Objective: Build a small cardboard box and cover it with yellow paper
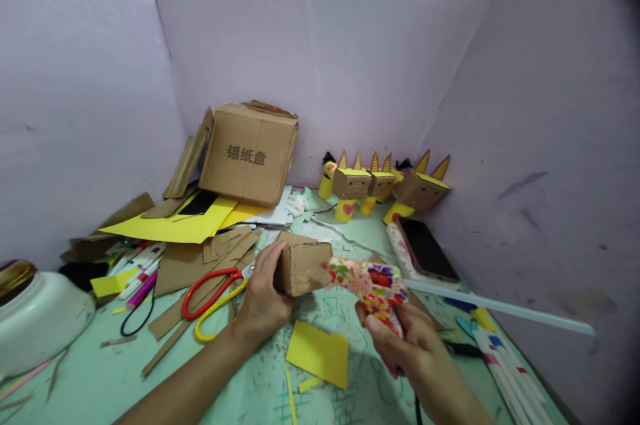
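Note:
My left hand (265, 295) is closed around the left side of a small cardboard box (311, 268), holding it tilted above the table. In my right hand (407, 338) is a flower-patterned hot glue gun (377, 282), gripped by its handle. Its tip points left and meets or nearly meets the right edge of the box face; exact contact I cannot tell. A long white glue stick (505, 307) juts out of the gun's back. Below the box lies a yellow paper piece (320, 353) with thin yellow strips beside it.
Red-and-yellow-handled scissors (213, 295) lie on cardboard scraps at left. Behind stand a large carton (250, 155) and several yellow-bodied cardboard figures (353, 185). A phone (427, 248) and markers (507, 365) are at right; a white pot (45, 318) sits far left.

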Tool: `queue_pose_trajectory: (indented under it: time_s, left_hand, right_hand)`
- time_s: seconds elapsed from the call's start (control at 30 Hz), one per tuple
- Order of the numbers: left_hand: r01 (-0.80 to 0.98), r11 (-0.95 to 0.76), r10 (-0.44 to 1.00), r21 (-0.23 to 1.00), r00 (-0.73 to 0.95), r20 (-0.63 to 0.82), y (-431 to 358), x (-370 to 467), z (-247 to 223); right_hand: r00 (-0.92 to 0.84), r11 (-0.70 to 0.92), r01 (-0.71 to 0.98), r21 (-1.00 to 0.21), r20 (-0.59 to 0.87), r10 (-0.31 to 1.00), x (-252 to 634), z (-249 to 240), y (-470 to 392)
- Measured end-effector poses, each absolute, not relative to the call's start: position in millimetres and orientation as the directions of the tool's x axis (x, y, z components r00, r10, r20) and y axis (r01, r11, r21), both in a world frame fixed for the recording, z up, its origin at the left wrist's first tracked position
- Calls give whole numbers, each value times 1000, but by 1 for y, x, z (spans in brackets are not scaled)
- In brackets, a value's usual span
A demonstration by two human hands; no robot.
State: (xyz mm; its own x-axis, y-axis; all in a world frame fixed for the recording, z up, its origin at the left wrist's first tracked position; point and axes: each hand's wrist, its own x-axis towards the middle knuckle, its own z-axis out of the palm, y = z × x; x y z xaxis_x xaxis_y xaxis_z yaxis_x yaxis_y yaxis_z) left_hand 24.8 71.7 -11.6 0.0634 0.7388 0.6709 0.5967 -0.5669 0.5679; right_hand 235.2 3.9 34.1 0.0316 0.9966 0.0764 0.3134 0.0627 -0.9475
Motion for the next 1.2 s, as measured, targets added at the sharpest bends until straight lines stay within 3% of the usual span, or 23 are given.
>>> queue_pose_trajectory:
  time_s: [0.1, 0.27, 0.87, 1.2]
  left_hand:
    - [537, -548, 793, 642, 87, 604, 71, 26, -10]
    - [533, -502, 828, 681, 70, 556, 71, 26, -9]
    - [582, -595, 736, 554, 118, 666, 70, 25, -16]
    - [570, -631, 705, 527, 137, 696, 70, 25, -21]
  right_hand:
    - [130, 33, 309, -951, 77, 989, 243, 33, 9]
    - [139, 59, 370, -927, 118, 983, 250, 27, 14]
    - [104, 72, 471, -879, 136, 985, 246, 24, 16]
    - [76, 67, 429, -901, 110, 991, 232, 27, 8]
